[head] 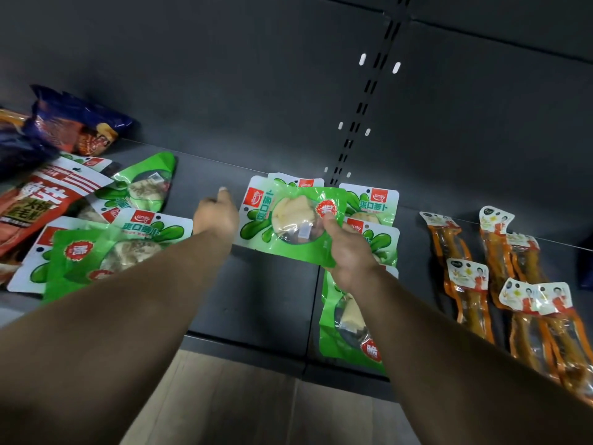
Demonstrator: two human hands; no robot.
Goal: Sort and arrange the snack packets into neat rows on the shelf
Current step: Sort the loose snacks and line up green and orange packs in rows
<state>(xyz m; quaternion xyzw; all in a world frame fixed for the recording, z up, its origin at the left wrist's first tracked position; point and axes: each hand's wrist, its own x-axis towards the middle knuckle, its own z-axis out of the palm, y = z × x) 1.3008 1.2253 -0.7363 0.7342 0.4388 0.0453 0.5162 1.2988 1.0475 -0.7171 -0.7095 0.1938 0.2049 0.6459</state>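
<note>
Working from the front edge of the shelf (pixel 256 345) inward, we judge the job roughly half done. Nearest us, on our right, the orange packets (pixel 526 303) lie in two loose columns, lengthwise and overlapping a little; they look sorted, though not quite squared up. Just left of them, a green packet (pixel 348 322) lies at the front edge, starting a column that runs back under our right arm.

Further in, our right hand (pixel 348 252) pinches a green packet with a clear window (pixel 298 220) by its near corner, thumb on top, holding it over the green ones already laid at the middle of the shelf. We take this as the step in hand: setting one more green packet into its row. Behind it, several green and white packets (pixel 373 203) sit stacked in a short column against the back wall (pixel 256 91), overlapping rather than edge to edge.

Our left hand (pixel 216 216) reaches toward the bare stretch of shelf beside that group, holding nothing; its fingers are mostly hidden behind the hand, one pointing ahead, so we cannot tell how far they are curled.

Off to the left, the unsorted heap (pixel 96 232) remains: more green packets at odd angles, a red and white bag (pixel 41 200) lying across them, and dark blue bags (pixel 73 123) crumpled at the far corner. All of that is left to sort.
</note>
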